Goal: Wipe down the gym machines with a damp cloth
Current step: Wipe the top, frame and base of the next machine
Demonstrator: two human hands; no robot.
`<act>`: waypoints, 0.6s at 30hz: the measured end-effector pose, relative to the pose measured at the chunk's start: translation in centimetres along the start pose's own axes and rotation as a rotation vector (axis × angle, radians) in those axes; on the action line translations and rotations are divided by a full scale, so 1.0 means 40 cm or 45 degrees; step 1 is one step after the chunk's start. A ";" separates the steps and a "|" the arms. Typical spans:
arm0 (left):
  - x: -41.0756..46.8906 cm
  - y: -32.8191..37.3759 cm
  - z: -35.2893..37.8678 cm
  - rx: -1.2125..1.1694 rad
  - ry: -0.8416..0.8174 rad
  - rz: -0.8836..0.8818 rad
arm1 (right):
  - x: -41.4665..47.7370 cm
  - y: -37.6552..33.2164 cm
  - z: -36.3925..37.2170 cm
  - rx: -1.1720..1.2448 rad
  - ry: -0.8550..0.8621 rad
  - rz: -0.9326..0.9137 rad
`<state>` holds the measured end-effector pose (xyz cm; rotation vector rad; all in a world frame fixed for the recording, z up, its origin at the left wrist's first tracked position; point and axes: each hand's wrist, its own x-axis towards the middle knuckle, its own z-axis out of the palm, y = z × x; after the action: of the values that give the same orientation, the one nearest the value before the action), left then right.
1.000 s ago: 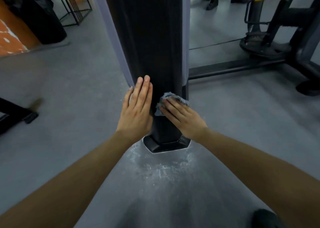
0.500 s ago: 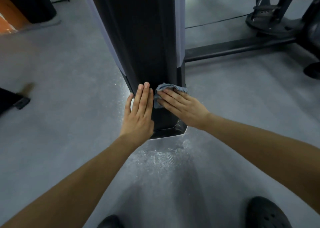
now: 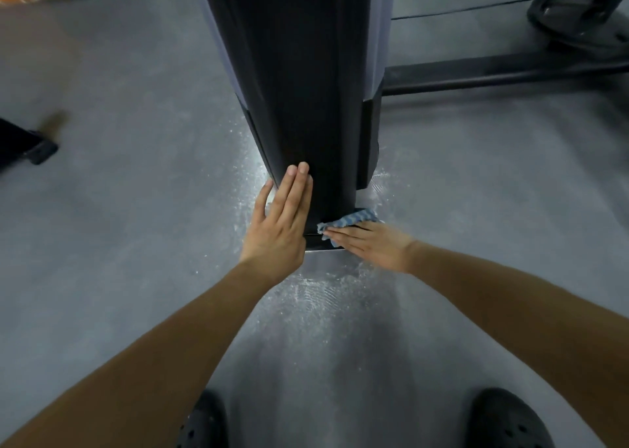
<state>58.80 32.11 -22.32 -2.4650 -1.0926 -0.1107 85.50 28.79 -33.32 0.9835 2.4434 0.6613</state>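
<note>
Under the straight, close-set fingers (image 3: 342, 234) of the right hand (image 3: 374, 248) sits the crumpled blue-striped damp cloth (image 3: 352, 219), pressed flat rather than gripped against the bottom edge of the tall black gym machine column (image 3: 306, 73), just above its dark foot plate (image 3: 315, 241); left hand (image 3: 280, 230) lies flat beside it, fingers (image 3: 299, 189) straight and together, bracing the column's left face. Risks, my read: cloth is only pinned by pressure, so a fast stroke could shed or bunch it; pale streaky patches (image 3: 323, 294) on the grey floor (image 3: 136, 243) near the black clogs (image 3: 503, 420) may be wet, so footing could slip.
</note>
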 end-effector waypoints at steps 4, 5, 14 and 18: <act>-0.005 0.023 -0.018 0.033 -0.038 -0.054 | 0.013 -0.011 -0.010 -0.075 -0.071 -0.101; -0.007 0.029 -0.019 0.042 -0.047 -0.071 | 0.022 -0.027 -0.018 -0.042 -0.095 -0.112; -0.039 0.080 0.009 -0.027 -0.198 -0.128 | 0.091 -0.087 -0.038 0.460 -0.005 0.049; -0.049 0.104 0.010 -0.105 -0.232 -0.154 | 0.033 -0.066 0.014 0.501 -0.095 0.095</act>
<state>60.41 28.48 -24.65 -2.5201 -1.3390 0.0340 83.53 28.22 -35.53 1.2261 2.5316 0.1599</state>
